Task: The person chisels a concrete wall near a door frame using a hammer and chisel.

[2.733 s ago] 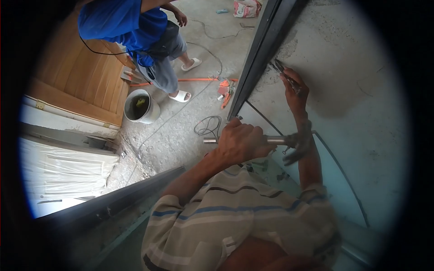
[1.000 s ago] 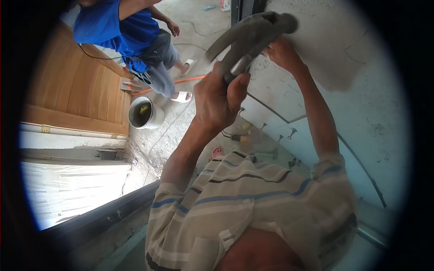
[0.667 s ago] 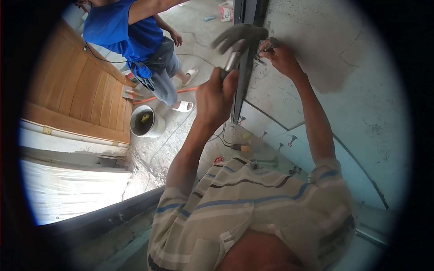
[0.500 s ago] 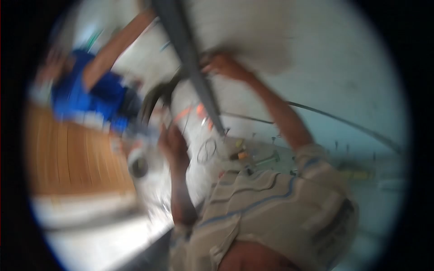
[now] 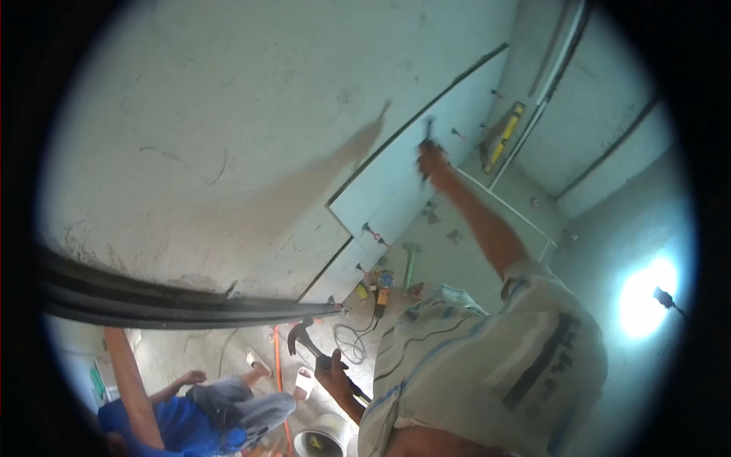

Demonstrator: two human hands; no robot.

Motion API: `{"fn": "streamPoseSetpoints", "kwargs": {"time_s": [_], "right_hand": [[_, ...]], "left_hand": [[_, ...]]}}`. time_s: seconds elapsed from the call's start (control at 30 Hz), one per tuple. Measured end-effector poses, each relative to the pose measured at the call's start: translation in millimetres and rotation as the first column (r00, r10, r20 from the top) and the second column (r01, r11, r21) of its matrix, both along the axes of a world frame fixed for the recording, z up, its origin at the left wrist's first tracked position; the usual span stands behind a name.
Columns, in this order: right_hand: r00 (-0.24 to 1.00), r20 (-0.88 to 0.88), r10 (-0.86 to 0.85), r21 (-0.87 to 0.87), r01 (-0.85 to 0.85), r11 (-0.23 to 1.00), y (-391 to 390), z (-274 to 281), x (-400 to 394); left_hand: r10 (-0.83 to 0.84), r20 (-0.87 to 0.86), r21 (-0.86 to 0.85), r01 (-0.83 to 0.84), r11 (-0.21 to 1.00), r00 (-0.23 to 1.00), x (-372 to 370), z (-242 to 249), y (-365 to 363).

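Observation:
My left hand (image 5: 332,373) is closed around the handle of a claw hammer (image 5: 303,337), held low beside my body with its head up. My right hand (image 5: 434,161) is stretched out in front of the large white tile panels (image 5: 415,171) on the wall. Its fingers are closed on a thin dark object (image 5: 428,131), blurred by motion, whose kind I cannot make out. Small dark and red tile clips (image 5: 371,230) stick out along the panel joints.
A dark metal frame (image 5: 190,308) crosses the left side. Beyond it a person in a blue shirt (image 5: 183,423) sits near an orange hose (image 5: 278,358) and a white bucket (image 5: 320,442). An orange power tool (image 5: 383,293), a green-handled mallet (image 5: 410,263) and a yellow level (image 5: 504,139) are farther right.
The view has swung toward the tiled wall and sharpened. My right hand has gone from beside the dark frame to the tiles. The hammer in my left hand shows clearly now.

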State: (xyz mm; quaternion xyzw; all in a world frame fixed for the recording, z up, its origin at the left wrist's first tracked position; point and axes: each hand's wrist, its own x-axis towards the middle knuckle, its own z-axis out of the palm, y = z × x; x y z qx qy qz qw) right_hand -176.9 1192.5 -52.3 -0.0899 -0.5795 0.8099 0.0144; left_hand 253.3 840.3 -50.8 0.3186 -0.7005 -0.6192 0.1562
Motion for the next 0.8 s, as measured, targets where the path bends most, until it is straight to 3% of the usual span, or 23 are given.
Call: {"fn": "streamPoseSetpoints", "kwargs": {"time_s": [0.03, 0.07, 0.17, 0.23, 0.27, 0.3, 0.33, 0.37, 0.4, 0.43, 0.47, 0.5, 0.53, 0.57, 0.6, 0.63, 0.67, 0.7, 0.73, 0.77, 0.8], "right_hand": [[0.994, -0.080, -0.069, 0.265, 0.088, 0.960, 30, 50, -9], [0.966, 0.029, -0.256, 0.144, 0.250, 0.958, 83, 56, -41], [0.920, 0.055, -0.389, 0.283, 0.359, 0.889, 167, 105, -28], [0.892, -0.014, -0.452, 0.510, 0.395, 0.764, 201, 119, -5], [0.885, -0.018, -0.465, 0.507, 0.409, 0.759, 285, 64, -18], [0.843, -0.535, -0.055, 0.680, 0.468, 0.564, 361, 16, -45], [0.778, -0.076, -0.624, 0.181, 0.626, 0.758, 345, 64, -19], [0.825, -0.176, -0.537, -0.023, 0.542, 0.840, 420, 35, -14], [0.828, -0.180, -0.530, -0.024, 0.535, 0.844, 402, 52, -16], [0.774, -0.110, -0.624, 0.638, 0.536, 0.552, 470, 60, 45], [0.682, -0.136, -0.718, 0.979, 0.202, 0.006, 520, 62, 109], [0.606, -0.250, -0.755, 0.814, -0.291, -0.503, 497, 87, 98], [0.286, -0.352, -0.891, 0.875, 0.439, -0.205, 583, 17, 87], [0.301, -0.357, -0.884, 0.875, 0.438, -0.205, 540, 40, 119], [0.193, -0.310, -0.931, 0.738, 0.666, -0.107, 457, 67, 138], [0.334, -0.184, -0.924, 0.812, 0.582, 0.049, 446, 46, 147], [0.446, -0.166, -0.880, 0.873, 0.481, 0.079, 474, -27, 148], [0.555, -0.042, -0.831, 0.747, 0.570, 0.342, 451, -83, 153], [0.563, -0.038, -0.825, 0.765, 0.548, 0.339, 488, -187, 181], [0.801, -0.359, -0.478, 0.875, 0.468, 0.127, 465, -289, 174], [0.818, -0.354, -0.453, 0.881, 0.454, 0.130, 397, -260, 214]], "left_hand": [[-0.025, 0.028, -0.014, 0.025, 1.000, 0.999, -8, -1, -3], [-0.056, 0.023, -0.003, 0.056, 0.998, 0.998, -15, -5, -3], [-0.203, 0.065, 0.036, 0.201, 0.979, 0.977, -38, -12, -6], [-0.318, 0.057, 0.008, 0.318, 0.948, 0.946, -57, -18, -5], [-0.382, 0.049, -0.019, 0.384, 0.923, 0.923, -62, -22, -7], [-0.399, 0.093, 0.020, 0.399, 0.917, 0.912, -73, -24, -4], [-0.393, 0.094, 0.016, 0.393, 0.919, 0.915, -79, -20, 0], [-0.425, 0.117, 0.033, 0.425, 0.905, 0.897, -84, -15, 7], [-0.458, 0.136, 0.052, 0.456, 0.889, 0.878, -90, -12, 12], [-0.499, 0.169, 0.001, 0.506, 0.862, 0.850, -93, -17, 13], [-0.494, 0.159, 0.001, 0.500, 0.866, 0.855, -100, -15, 18], [-0.539, 0.161, 0.000, 0.546, 0.838, 0.827, -106, -13, 24], [-0.582, 0.169, 0.002, 0.590, 0.808, 0.796, -108, -10, 29], [-0.584, 0.188, 0.001, 0.595, 0.804, 0.790, -114, -5, 35], [-0.574, 0.188, 0.011, 0.582, 0.813, 0.797, -121, 4, 42], [-0.617, 0.144, 0.042, 0.619, 0.785, 0.773, -128, 15, 47], [-0.661, 0.099, 0.074, 0.657, 0.750, 0.744, -133, 21, 51], [-0.697, 0.044, 0.087, 0.692, 0.717, 0.716, -137, 16, 49], [-0.662, -0.128, 0.275, 0.668, 0.692, 0.739, -140, 34, 59], [-0.677, -0.094, 0.375, 0.656, 0.655, 0.730, -140, 51, 64], [-0.685, -0.063, 0.467, 0.628, 0.622, 0.726, -140, 62, 65]]}}
